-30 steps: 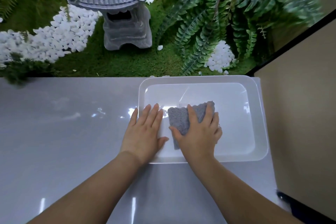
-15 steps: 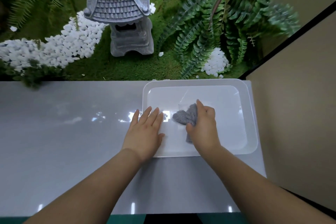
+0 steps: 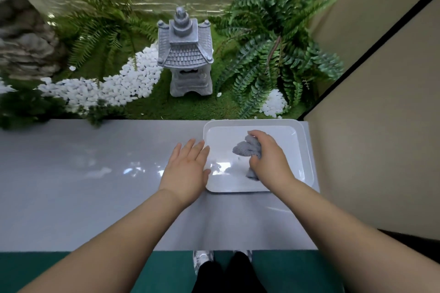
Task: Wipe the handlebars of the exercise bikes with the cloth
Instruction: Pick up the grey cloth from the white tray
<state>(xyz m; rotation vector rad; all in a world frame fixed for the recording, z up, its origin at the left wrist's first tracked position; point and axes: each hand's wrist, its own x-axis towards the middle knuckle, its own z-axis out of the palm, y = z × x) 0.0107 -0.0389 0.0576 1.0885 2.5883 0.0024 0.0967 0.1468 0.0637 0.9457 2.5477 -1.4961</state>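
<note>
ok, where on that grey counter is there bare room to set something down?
Bare: the whole counter left of the left hand, and the strip between tray and front edge, crossed by both forearms. Crowded: the right end, where the right hand grips the cloth in the tray.

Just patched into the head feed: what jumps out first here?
The right hand grips a bunched grey cloth over the white tray at the counter's right end. The left hand lies flat beside the tray. Behind the counter stands a grey stone lantern among ferns and white pebbles.
</note>
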